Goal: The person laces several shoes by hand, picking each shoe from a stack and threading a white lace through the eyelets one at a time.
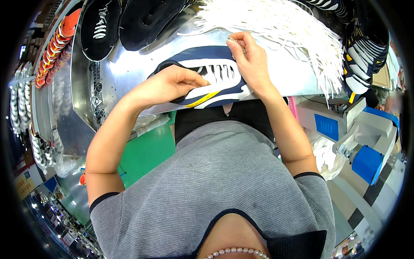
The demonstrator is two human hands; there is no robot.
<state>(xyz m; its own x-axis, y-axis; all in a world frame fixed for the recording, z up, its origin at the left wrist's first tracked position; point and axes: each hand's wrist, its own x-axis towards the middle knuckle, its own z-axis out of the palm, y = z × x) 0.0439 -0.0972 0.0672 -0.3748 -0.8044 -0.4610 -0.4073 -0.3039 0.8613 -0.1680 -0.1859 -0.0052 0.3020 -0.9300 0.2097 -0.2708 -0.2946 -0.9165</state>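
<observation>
A navy and white shoe upper [207, 52] with a yellow stripe lies sideways on the metal table in front of me. White laces [222, 72] cross its opening. My left hand [174, 84] is closed on the near edge of that opening, fingertips pressed together beside the laces. Above the toe end, my right hand [250, 58] is raised in a pinch. Something small and shiny shows at its fingertips, too small to name. Just beyond those fingers spreads a big pile of loose white laces [276, 23].
Two black shoe pieces [100, 32] lie at the far left of the metal table [129, 64]. Stacked dark uppers with white stripes [364, 56] stand at the right. Orange-red shoe parts [56, 47] line a rack at left. A grey machine with blue panels [326, 126] sits lower right.
</observation>
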